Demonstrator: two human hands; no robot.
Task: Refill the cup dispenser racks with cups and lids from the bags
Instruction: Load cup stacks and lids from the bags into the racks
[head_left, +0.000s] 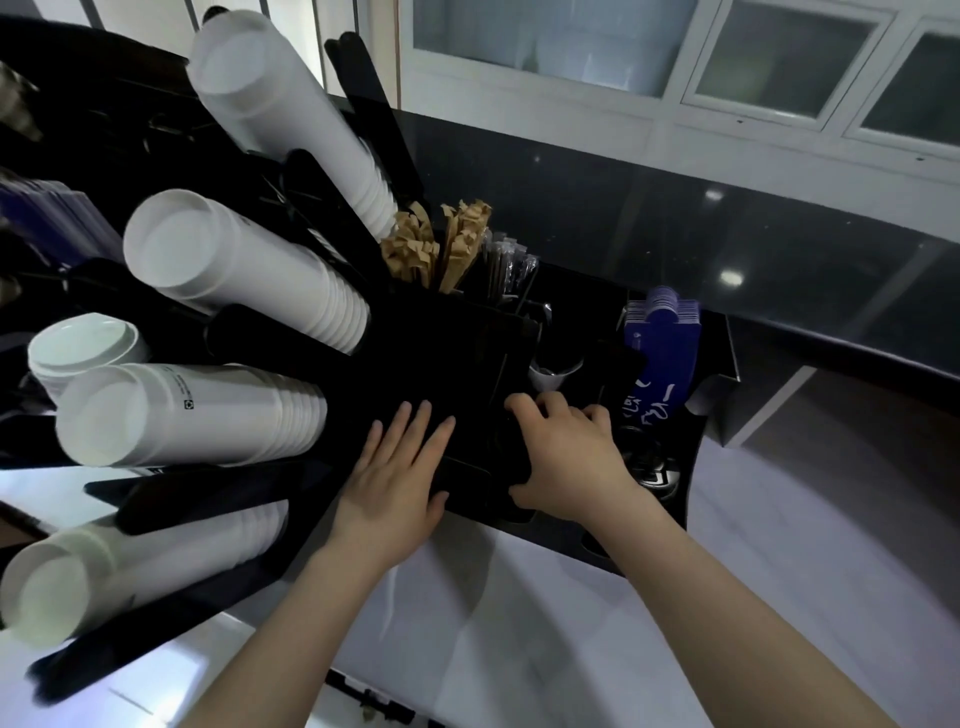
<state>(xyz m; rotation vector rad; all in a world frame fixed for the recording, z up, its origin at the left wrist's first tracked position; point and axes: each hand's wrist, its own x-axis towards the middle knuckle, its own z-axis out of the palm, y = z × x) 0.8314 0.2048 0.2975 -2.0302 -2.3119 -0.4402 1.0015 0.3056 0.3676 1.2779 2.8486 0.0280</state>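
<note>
A black dispenser rack (441, 358) stands on the counter with several stacks of white paper cups jutting towards me: a top stack (291, 119), a second stack (234, 270), a third stack (187, 410) and a bottom stack (130, 571). A pile of white lids (83, 348) shows at the far left. My left hand (400, 473) lies flat, fingers apart, on the rack's black front. My right hand (566, 457) curls over the rack's edge just to the right, fingers hooked into a dark compartment; what it holds there is hidden.
Brown paper-wrapped sticks (436, 249) and clear-wrapped stirrers (506, 270) stand in the rack's top. Blue cardboard sleeves (660, 358) fill the right compartment. A dark glossy countertop (675, 234) runs behind, white cabinets (727, 52) beyond it. A pale surface (519, 623) lies below my arms.
</note>
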